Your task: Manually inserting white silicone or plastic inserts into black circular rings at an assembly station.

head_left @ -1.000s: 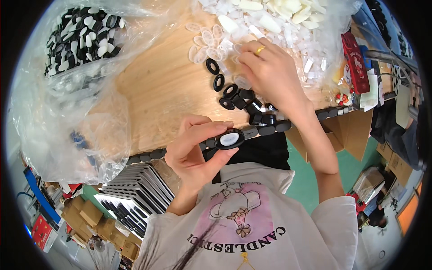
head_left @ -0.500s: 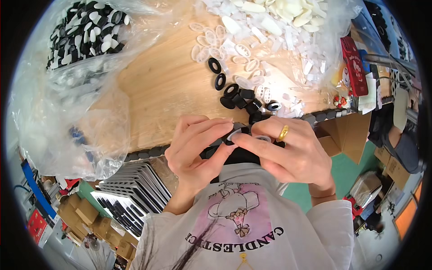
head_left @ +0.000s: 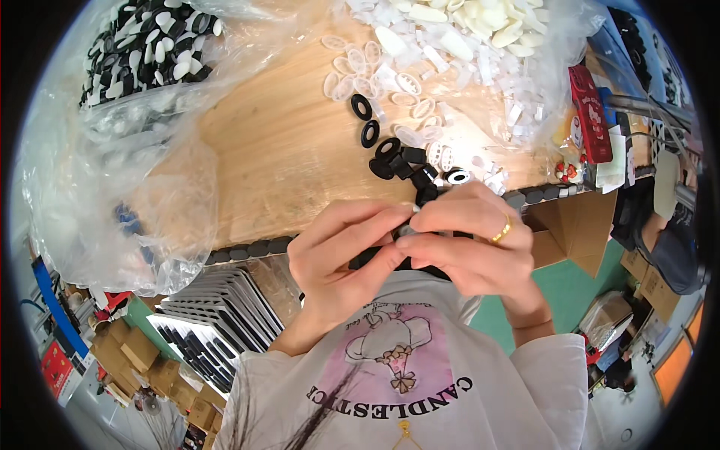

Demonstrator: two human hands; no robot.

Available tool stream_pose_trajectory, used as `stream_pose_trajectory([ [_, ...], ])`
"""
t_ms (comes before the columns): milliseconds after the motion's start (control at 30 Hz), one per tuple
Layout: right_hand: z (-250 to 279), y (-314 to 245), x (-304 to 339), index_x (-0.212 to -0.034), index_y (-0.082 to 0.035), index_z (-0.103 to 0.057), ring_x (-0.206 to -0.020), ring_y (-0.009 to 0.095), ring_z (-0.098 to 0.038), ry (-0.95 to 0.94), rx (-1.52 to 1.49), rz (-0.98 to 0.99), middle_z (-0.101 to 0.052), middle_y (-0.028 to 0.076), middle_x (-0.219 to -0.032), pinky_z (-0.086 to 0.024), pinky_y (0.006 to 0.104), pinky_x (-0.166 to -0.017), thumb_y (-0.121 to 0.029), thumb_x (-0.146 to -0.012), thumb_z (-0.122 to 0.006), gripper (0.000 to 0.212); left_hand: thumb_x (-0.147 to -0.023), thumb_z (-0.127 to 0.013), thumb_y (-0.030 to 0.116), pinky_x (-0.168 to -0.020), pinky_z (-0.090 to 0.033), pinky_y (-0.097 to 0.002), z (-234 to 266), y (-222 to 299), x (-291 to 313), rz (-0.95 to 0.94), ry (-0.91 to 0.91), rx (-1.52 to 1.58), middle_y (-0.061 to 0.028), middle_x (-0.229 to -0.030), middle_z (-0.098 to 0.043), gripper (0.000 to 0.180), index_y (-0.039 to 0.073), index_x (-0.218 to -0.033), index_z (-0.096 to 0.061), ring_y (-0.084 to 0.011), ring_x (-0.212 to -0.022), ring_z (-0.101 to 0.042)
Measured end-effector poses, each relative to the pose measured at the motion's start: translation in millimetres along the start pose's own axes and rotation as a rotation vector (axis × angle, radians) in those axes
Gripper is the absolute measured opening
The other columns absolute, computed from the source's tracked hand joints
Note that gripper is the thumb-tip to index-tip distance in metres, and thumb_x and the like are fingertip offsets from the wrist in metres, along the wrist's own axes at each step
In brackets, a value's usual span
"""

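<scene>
Close to my body, just off the table's near edge, my left hand (head_left: 349, 251) and my right hand (head_left: 476, 240) meet fingertip to fingertip. Both pinch one small black oval piece with a pale insert (head_left: 406, 229), mostly covered by the fingers. A gold ring (head_left: 503, 228) is on my right hand. Right beyond my fingers lies a cluster of small black oval pieces (head_left: 403, 166), with black oval rings (head_left: 370, 134) farther off. Clear oval rings (head_left: 406, 98) and white oval pieces with holes (head_left: 447, 158) are scattered beside them.
A clear bag of black and white pieces (head_left: 154, 52) stands far left, crumpled plastic (head_left: 120, 195) nearer. Pale oval pieces (head_left: 495, 26) heap at the far right. A red case (head_left: 590, 112) lies on the right. Below the edge are stacked trays (head_left: 217, 322) and a cardboard box (head_left: 577, 225).
My right fingers have moved from the piece's side to pinch it against my left fingertips, covering more of it. The clear oval seen in my right hand is now hidden.
</scene>
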State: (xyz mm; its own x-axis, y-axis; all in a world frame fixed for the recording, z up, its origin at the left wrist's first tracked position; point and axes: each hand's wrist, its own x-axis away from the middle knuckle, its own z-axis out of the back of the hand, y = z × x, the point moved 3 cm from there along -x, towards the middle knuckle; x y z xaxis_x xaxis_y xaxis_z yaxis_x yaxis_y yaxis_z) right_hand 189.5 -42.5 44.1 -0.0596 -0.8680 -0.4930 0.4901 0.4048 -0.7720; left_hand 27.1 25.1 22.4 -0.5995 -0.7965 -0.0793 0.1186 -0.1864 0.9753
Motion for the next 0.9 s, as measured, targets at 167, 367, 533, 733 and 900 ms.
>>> stream_pose_trajectory([
  [167, -10.9, 7.8, 0.3, -0.088, -0.006, -0.075, -0.08, 0.023, -0.055, 0.113, -0.057, -0.063, -0.071, 0.008, -0.094, -0.043, 0.0346, -0.072, -0.004, -0.071, -0.073, 0.017, -0.078, -0.078, -0.003, -0.065, -0.055, -0.025, -5.6, -1.6, 4.1, 0.116, 0.04, 0.442, -0.0157, -0.115, -0.064, 0.041, -0.003, -0.118, -0.069, -0.0179, -0.098, -0.063],
  [367, -25.0, 7.8, 1.8, -0.089, -0.001, -0.074, -0.096, 0.03, -0.057, 0.226, 0.107, 0.045, -0.075, 0.01, -0.099, -0.048, 0.0368, -0.078, -0.002, -0.072, -0.07, 0.018, -0.083, -0.075, 0.0, -0.069, -0.053, -0.0227, -2.2, -12.0, 13.0, 0.108, 0.168, 0.321, -0.0154, -0.114, -0.064, 0.036, -0.003, -0.119, -0.068, -0.0169, -0.098, -0.062],
  [533, -13.4, 10.4, 3.3, -0.094, 0.004, -0.071, -0.093, 0.028, -0.061, 0.262, -0.081, -0.15, -0.069, 0.02, -0.108, -0.052, 0.0364, -0.076, 0.001, -0.073, -0.076, 0.022, -0.083, -0.076, 0.002, -0.072, -0.054, -0.0242, 0.5, 0.8, 9.5, 0.04, 0.172, 0.142, -0.0158, -0.117, -0.061, 0.036, -0.004, -0.118, -0.068, -0.0176, -0.095, -0.064],
  [733, -6.9, 7.8, 3.9, -0.097, 0.006, -0.07, -0.075, 0.015, -0.062, 0.206, -0.298, -0.438, -0.066, 0.02, -0.106, -0.05, 0.0263, -0.066, 0.008, -0.071, -0.075, 0.027, -0.084, -0.074, -0.001, -0.071, -0.057, -0.0231, -2.4, 8.8, 6.0, 0.156, 0.126, 0.211, -0.0154, -0.124, -0.055, 0.036, -0.004, -0.119, -0.067, -0.0178, -0.096, -0.065],
  [900, -11.4, 4.6, -3.6, -0.099, 0.005, -0.072, -0.073, 0.015, -0.063, 0.136, -0.126, -0.232, -0.067, 0.018, -0.103, -0.049, 0.0241, -0.058, 0.006, -0.07, -0.076, 0.029, -0.085, -0.074, 0.001, -0.075, -0.06, -0.0238, -1.1, 2.1, 5.6, 0.126, 0.14, 0.162, -0.0139, -0.122, -0.056, 0.038, -0.003, -0.122, -0.066, -0.0172, -0.097, -0.065],
])
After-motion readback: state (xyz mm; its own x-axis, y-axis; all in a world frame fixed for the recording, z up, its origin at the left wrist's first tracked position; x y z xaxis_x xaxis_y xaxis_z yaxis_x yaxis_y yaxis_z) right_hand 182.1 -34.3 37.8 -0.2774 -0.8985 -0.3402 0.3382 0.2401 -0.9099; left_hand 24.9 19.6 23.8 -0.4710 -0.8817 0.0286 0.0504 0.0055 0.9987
